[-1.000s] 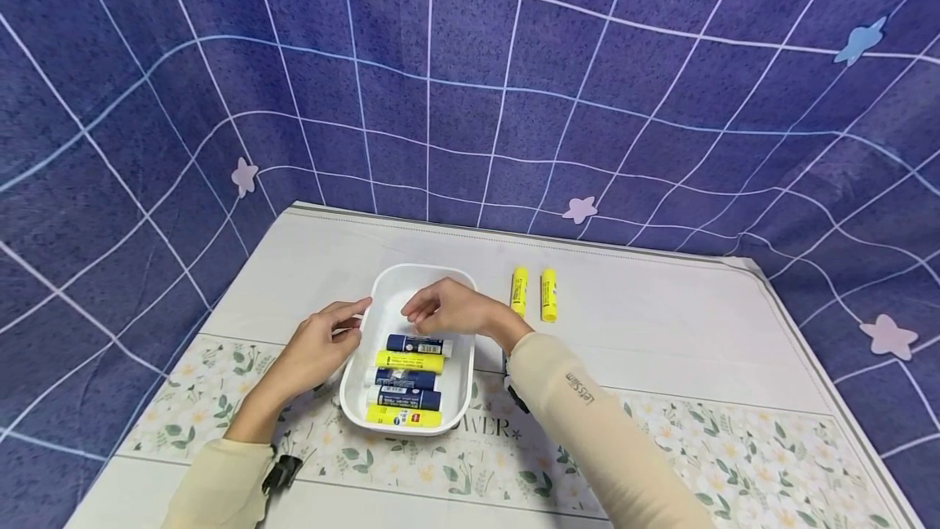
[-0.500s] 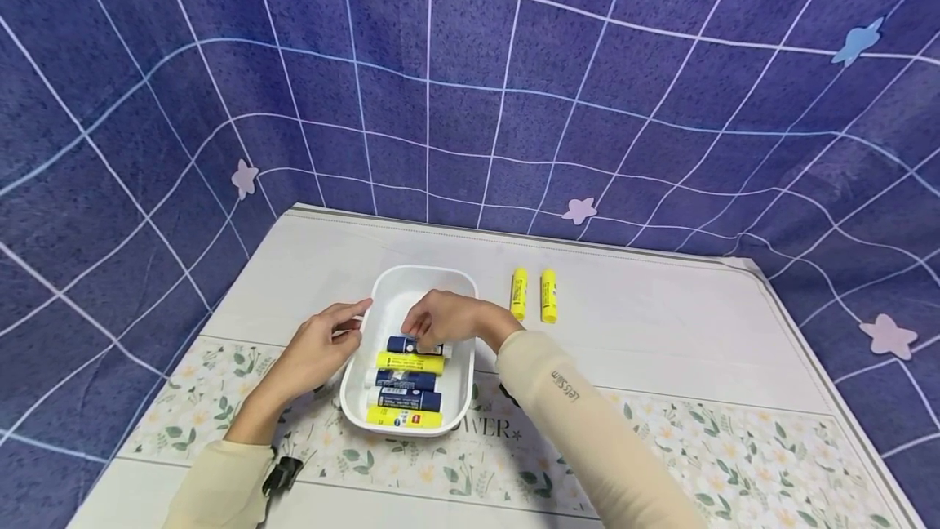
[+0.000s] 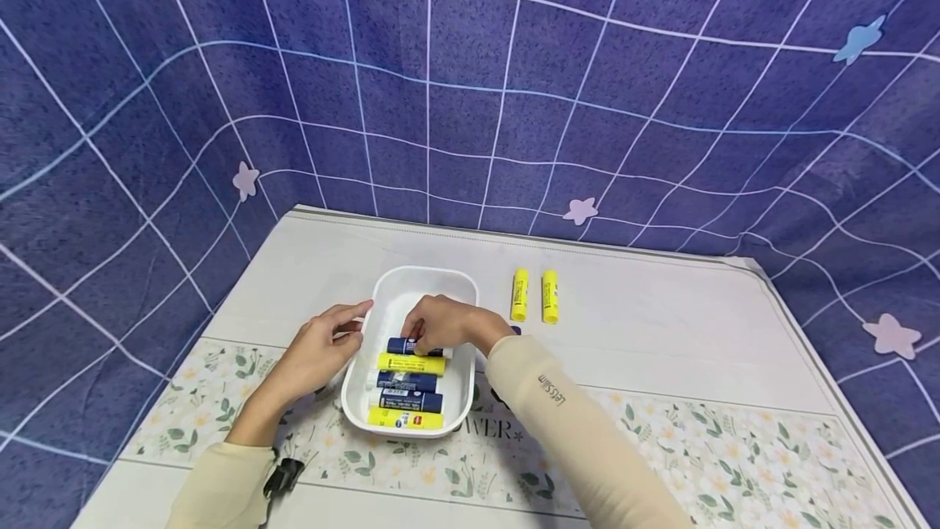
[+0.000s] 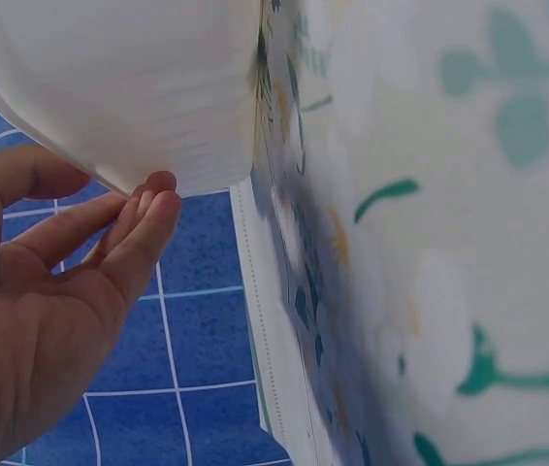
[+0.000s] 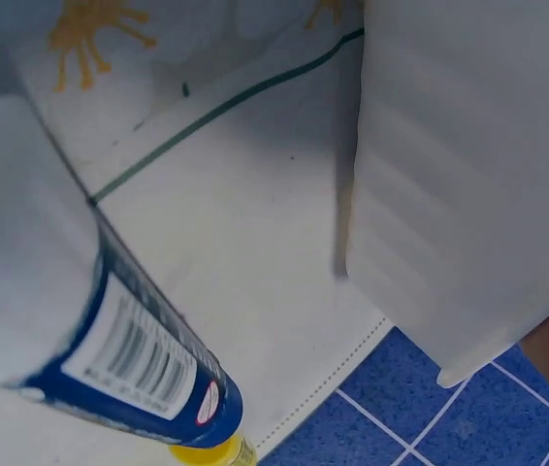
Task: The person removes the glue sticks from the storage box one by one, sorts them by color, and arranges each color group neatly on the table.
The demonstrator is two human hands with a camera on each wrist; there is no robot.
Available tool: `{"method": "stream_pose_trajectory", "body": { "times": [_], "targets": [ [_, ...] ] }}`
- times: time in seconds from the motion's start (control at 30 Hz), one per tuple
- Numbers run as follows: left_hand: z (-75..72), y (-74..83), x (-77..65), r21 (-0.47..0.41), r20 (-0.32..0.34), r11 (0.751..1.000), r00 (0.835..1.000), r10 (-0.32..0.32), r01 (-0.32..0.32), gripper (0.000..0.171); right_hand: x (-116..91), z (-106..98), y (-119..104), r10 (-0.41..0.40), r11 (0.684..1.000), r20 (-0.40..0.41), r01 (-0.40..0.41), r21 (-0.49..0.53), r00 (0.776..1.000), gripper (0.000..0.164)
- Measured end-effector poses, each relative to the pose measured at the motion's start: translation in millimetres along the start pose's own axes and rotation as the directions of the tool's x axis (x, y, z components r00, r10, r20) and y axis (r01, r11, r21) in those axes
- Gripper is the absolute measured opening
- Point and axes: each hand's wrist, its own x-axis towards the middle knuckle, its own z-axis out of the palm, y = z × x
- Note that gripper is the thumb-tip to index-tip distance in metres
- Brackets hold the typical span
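Note:
A white tray (image 3: pixel 471 382) holds a row of glue sticks, navy and yellow. My right hand (image 3: pixel 448 322) reaches over its right wall, thumb and fingertips gripping the farthest one, a navy glue stick (image 3: pixel 400 345); part of that stick is hidden by the fingers. Just nearer lies a yellow glue stick (image 3: pixel 411 363), then two navy ones and another yellow glue stick (image 3: pixel 405 418) at the near end. At the tray's left side my left hand (image 3: pixel 321 349) pinches the rim. The left wrist view shows the fingertips (image 4: pixel 162 183) against the outer wall.
Two yellow glue sticks, a left one (image 3: pixel 519 295) and a right one (image 3: pixel 550 297), lie right of the tray. A navy glue stick with a white cap (image 5: pixel 148 359) lies beside the tray, mostly under my right forearm. A patterned curtain (image 3: pixel 470 104) hangs behind the table.
My right hand has come down from above the far part of the tray onto the farthest navy glue stick and now grips it. My left hand stays at the rim.

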Motion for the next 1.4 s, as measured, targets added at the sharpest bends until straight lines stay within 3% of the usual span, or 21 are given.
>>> {"method": "stream_pose_trajectory", "body": {
  "times": [0.3,0.5,0.7,0.9,1.1,1.4],
  "targets": [
    [0.6,1.8,1.3,0.001,0.001,1.000,1.000,-0.001,0.001,0.049,-1.3,0.8,1.8,-0.060,0.998,-0.035,0.059,-0.031,0.998,0.028],
    [1.6,0.2,0.8,-0.003,0.002,1.000,1.000,0.008,-0.008,0.049,-5.5,-2.2,7.3,-0.083,0.985,-0.108,0.099,0.145,0.991,0.028],
    [0.8,-0.7,0.3,0.004,-0.006,1.000,1.000,0.008,-0.008,0.049,-14.1,-4.3,5.1,-0.079,0.912,-0.218,0.158,0.379,0.973,0.032],
    [-0.9,-0.1,-0.4,-0.005,0.003,1.000,1.000,0.011,-0.011,0.049,-22.4,-1.7,-1.5,0.031,0.817,-0.325,0.163,0.553,0.945,0.033],
    [-0.8,-0.2,-0.6,-0.003,-0.003,1.000,1.000,0.016,-0.016,0.049,-23.7,2.4,-4.4,0.087,0.749,-0.367,0.182,0.637,0.926,0.034],
    [0.5,-0.4,1.4,0.000,-0.006,1.000,1.000,0.016,-0.016,0.049,-30.5,7.7,-9.0,0.165,0.695,-0.416,0.194,0.692,0.894,0.031]
  ]
}}
